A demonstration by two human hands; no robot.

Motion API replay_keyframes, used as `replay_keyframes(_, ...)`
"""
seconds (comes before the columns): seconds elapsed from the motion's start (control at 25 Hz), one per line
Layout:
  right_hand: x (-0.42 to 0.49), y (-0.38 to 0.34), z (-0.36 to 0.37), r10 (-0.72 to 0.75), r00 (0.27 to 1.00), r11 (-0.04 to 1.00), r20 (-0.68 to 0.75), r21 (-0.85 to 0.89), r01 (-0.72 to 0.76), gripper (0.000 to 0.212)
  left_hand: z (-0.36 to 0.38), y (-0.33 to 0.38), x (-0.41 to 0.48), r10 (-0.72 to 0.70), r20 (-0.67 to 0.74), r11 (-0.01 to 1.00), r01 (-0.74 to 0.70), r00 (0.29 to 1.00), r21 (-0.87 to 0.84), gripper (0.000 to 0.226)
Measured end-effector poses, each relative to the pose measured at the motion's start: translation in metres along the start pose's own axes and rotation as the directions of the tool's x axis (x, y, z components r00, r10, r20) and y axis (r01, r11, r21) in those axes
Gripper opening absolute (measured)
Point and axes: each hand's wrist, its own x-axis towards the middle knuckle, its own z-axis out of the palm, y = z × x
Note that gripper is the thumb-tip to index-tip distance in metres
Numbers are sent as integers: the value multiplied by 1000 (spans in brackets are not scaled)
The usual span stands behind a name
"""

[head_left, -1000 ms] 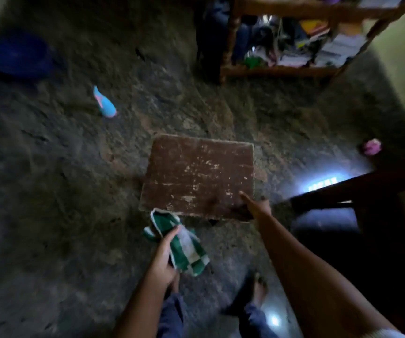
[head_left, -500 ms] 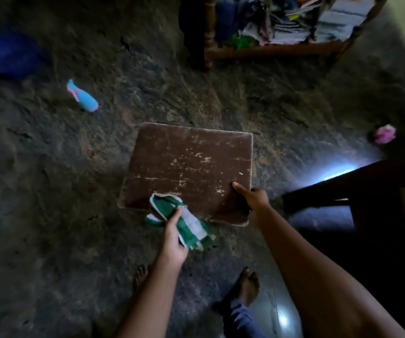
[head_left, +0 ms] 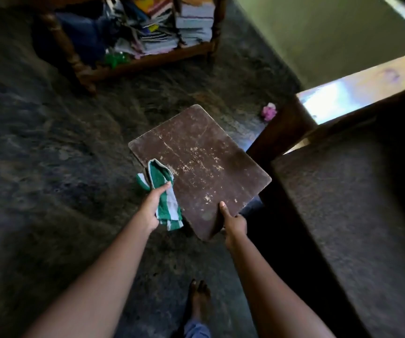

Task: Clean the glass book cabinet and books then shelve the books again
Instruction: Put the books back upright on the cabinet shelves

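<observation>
brown board [head_left: 201,164]: scuffed, held at near corner | green-white cloth [head_left: 164,191]: bunched, against its left edge

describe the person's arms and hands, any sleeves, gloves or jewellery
The left forearm and right forearm are bare as far as the frame shows, with no sleeves in view. The left hand and right hand wear no gloves, and no watch, ring or bracelet shows.
</observation>
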Motion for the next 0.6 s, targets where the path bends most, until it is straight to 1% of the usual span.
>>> replay_keyframes(0.16, 8, -4, 7, 15, 996, 998, -89, 54, -10, 38, 18, 16, 20, 30, 59, 998, -33, 998, 57, 9)
replay_keyframes(0.2, 5, -3, 8, 23, 996, 998, -84, 54, -18, 39, 21, 19, 19, 28, 63, 996, -33, 998, 85, 9)
replay_keyframes(0.28, -8, -1, 7, 50, 998, 999, -48, 9, -50, 39, 17, 18, 9, 27, 26, 987, -31, 999, 155, 11)
replay_keyframes(0.32, -17, 2, 6, 76, 997, 997, -9, -18, -76, 37, 11, 14, 0, 38, -10, 987, -36, 999, 158, 12)
replay_keyframes(0.4, -51, 0, -1, 101, 994, 984, 37, -154, -94, 37, -10, 13, -36, 36, -80, 993, -27, 996, 118, 13)
replay_keyframes(0.44, -76, -7, -4, 88, 994, 964, 60, -258, -70, 39, -25, 14, -60, 33, -125, 997, -23, 992, 80, 15)
replay_keyframes(0.48, -100, -15, -1, 34, 993, 931, 112, -364, 9, 39, -43, 15, -86, 26, -172, 999, -18, 985, 48, 18)
replay_keyframes(0.52, -127, -24, 7, 1, 982, 874, 190, -478, 92, 38, -65, 16, -113, 15, -215, 999, -5, 976, 44, 19)
replay_keyframes(0.56, -154, -31, 19, -29, 958, 811, 286, -553, 189, 37, -90, 17, -138, 2, -237, 1000, 2, 972, 17, 20)
replay_keyframes(0.6, -181, -41, 37, -41, 923, 758, 383, -590, 279, 37, -117, 20, -157, 2, -264, 1000, -10, 964, -29, 21)
